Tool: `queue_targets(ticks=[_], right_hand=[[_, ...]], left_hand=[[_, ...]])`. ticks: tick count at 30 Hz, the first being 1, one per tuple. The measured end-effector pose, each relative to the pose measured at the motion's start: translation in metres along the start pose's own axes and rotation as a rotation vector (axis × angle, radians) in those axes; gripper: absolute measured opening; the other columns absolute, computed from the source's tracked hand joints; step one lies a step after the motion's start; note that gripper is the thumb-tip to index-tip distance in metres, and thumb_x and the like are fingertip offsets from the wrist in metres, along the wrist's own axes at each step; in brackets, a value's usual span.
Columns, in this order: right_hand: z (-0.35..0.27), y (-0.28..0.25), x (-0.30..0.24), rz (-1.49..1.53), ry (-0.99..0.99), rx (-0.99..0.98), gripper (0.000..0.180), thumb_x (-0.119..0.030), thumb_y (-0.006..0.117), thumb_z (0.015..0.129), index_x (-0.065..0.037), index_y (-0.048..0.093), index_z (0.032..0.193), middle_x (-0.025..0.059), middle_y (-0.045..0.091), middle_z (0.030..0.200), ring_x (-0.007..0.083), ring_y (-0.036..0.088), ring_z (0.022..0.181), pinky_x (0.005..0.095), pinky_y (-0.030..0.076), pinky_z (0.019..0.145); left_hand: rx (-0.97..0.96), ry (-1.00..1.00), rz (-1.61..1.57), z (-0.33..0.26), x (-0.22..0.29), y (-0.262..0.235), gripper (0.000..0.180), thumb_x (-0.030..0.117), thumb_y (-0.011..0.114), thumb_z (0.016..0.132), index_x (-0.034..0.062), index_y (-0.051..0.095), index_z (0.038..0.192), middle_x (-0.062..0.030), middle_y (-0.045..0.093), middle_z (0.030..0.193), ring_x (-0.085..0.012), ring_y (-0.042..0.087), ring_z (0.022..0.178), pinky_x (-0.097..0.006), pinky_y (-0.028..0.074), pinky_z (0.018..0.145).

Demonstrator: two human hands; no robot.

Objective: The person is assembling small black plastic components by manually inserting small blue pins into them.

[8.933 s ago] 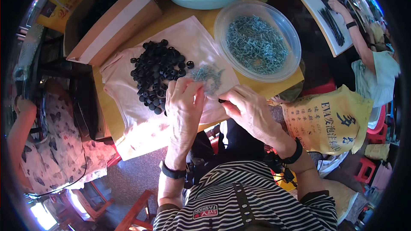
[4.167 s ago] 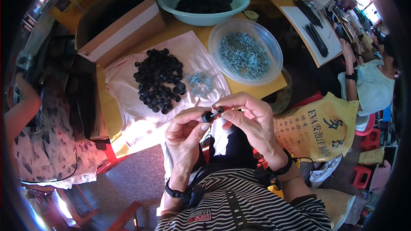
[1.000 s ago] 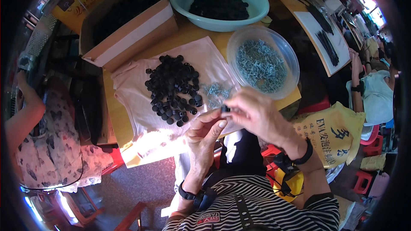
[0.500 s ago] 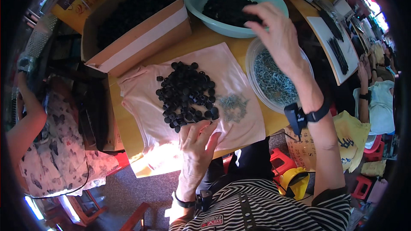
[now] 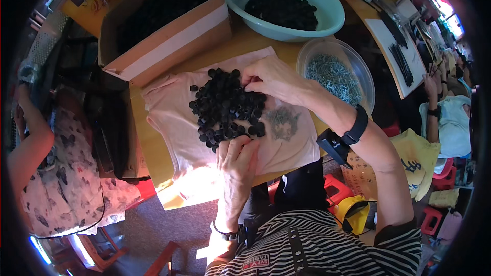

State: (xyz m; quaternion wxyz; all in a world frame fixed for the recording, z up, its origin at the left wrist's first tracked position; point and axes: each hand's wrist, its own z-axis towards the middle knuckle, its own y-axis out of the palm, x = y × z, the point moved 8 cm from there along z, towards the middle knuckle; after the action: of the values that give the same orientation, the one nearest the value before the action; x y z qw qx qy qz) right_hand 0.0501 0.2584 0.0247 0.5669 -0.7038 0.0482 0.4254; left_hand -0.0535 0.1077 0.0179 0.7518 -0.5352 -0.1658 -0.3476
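Note:
A pile of small round black caps (image 5: 225,105) lies on a pale pink cloth (image 5: 176,117) spread over the table. My right hand (image 5: 276,79) is at the pile's far right edge, its fingers curled toward the thumb among the caps. Whatever they hold is hidden. My left hand (image 5: 238,161) rests at the near edge of the pile, fingers bent and drawn together; their tips touch the caps, and I cannot see what is between them. Right of the pile, on the cloth, is a small scatter of silvery screws (image 5: 281,122).
A clear round tub (image 5: 368,84) of similar screws stands right of the cloth. Behind are a green basin (image 5: 276,33) and a cardboard box (image 5: 179,41), both holding black caps. At left sits a person in a patterned garment (image 5: 66,174); other people are far right.
My right hand has come from the green basin down and left to the pile, uncovering the basin's caps and the screw tub. My left hand stays at the near edge, its fingers drawn closer together.

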Motion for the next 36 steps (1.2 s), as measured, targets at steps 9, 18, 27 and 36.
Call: queue_targets(ticks=[9,18,27,36], right_hand=[[-0.019,-0.008,-0.017,-0.122,0.010,0.135,0.012,-0.006,0.060,0.082,0.000,0.065,0.091,0.0145,0.065,0.088,0.0305,0.063,0.079,0.0371,0.049,0.072],[-0.024,-0.001,-0.028,-0.182,-0.190,0.199,0.011,-0.003,0.057,0.084,-0.002,0.063,0.093,0.0108,0.059,0.090,0.0303,0.060,0.082,0.0362,0.048,0.071],[-0.038,-0.012,-0.030,-0.193,-0.112,0.203,0.013,-0.003,0.059,0.083,-0.002,0.064,0.095,0.0099,0.059,0.091,0.0289,0.061,0.081,0.0367,0.049,0.071],[-0.040,0.005,-0.032,-0.381,-0.207,0.146,0.010,-0.006,0.065,0.078,-0.003,0.065,0.088,0.0088,0.058,0.087,0.0293,0.060,0.081,0.0375,0.049,0.070]], left_hand=[[0.131,-0.051,-0.054,-0.004,-0.008,-0.008,0.022,-0.007,0.070,0.068,0.0062,0.068,0.086,-0.0052,0.062,0.088,-0.0226,0.056,0.081,-0.032,0.047,0.067],[0.159,-0.051,-0.089,-0.005,-0.012,-0.009,0.019,-0.003,0.071,0.071,0.0065,0.068,0.086,-0.0048,0.062,0.088,-0.0221,0.056,0.080,-0.031,0.046,0.070],[0.146,-0.070,-0.118,-0.006,-0.013,-0.008,0.016,-0.001,0.072,0.072,0.0061,0.068,0.085,-0.0046,0.062,0.088,-0.0223,0.056,0.080,-0.031,0.047,0.071],[0.176,-0.056,-0.082,-0.011,-0.013,-0.005,0.016,0.000,0.072,0.072,0.0070,0.069,0.086,-0.0042,0.063,0.088,-0.0219,0.057,0.081,-0.031,0.048,0.072]])
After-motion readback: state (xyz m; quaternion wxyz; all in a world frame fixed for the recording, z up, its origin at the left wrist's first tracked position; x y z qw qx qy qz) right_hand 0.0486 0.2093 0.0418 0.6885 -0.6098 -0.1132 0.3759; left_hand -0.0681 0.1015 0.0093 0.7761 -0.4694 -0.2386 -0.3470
